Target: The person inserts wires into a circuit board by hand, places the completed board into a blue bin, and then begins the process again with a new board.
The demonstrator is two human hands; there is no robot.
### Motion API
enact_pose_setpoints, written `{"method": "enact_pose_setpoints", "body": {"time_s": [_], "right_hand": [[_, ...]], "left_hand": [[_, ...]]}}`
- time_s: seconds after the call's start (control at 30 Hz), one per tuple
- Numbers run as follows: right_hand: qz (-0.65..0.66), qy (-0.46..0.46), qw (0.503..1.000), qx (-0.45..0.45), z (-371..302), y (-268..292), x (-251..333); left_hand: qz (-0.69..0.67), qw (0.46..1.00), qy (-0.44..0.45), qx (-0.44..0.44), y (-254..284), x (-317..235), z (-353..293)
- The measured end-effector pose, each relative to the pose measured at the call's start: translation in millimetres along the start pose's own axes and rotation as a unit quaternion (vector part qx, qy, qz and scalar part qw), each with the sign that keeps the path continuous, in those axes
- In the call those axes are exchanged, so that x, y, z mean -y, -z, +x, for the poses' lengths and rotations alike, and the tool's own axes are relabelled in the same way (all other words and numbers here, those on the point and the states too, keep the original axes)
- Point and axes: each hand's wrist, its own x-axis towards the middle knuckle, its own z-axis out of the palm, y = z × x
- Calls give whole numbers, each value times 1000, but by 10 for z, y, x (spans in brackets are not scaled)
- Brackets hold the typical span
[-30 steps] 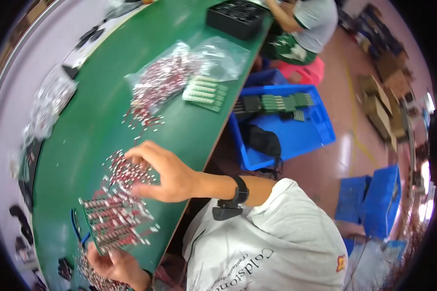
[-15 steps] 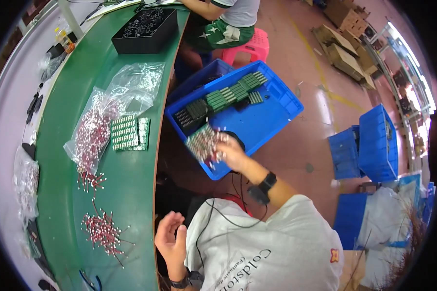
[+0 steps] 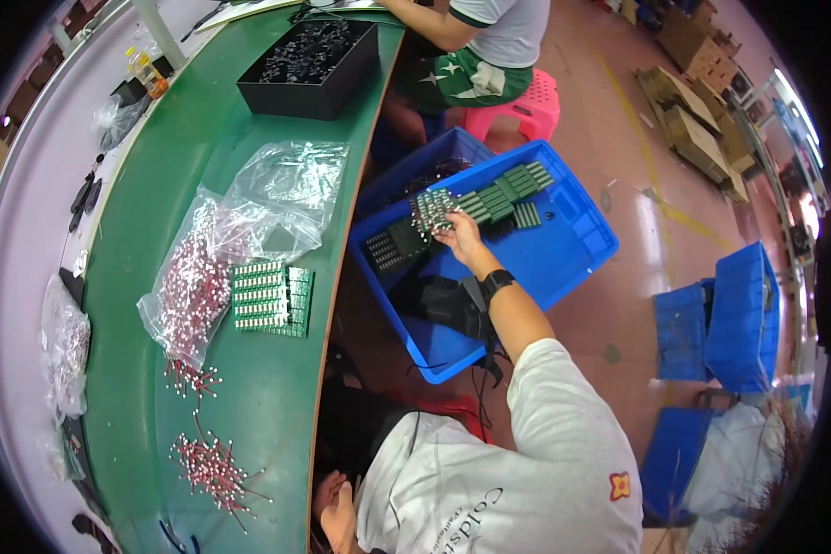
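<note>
Gripping a wired board (image 3: 432, 209) in the right hand (image 3: 458, 236), inside the far-left part of the blue bin (image 3: 545, 260), next to stacked boards (image 3: 502, 198). Holding the left hand (image 3: 336, 510) low beside the tabletop (image 3: 268, 406), partly hidden; cannot tell whether grasping anything. Farther out, on the tabletop: loose wires (image 3: 212, 467), green boards (image 3: 260, 294), a bag of wires (image 3: 192, 288), a black box (image 3: 291, 102).

right fingers (image 3: 456, 229) partly hide the wired board (image 3: 433, 209); the upper edge crops a co-worker (image 3: 515, 39).
</note>
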Motion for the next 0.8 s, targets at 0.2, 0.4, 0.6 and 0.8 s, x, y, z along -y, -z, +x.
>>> {"method": "enact_pose_setpoints", "body": {"time_s": [0.2,0.4,0.6,0.8], "right_hand": [[-50,3,993,-110,693,143,341],[-180,14,974,-140,646,-293,447],[-210,156,961,86,-184,-476,436],[-321,262,850,325,-1856,-1724,827]], "left_hand": [[-46,999,12,19,128,374,167],[6,999,47,8,-4,78,68],[34,999,-7,39,6,172,115],[35,997,1,71,23,140,118]]}}
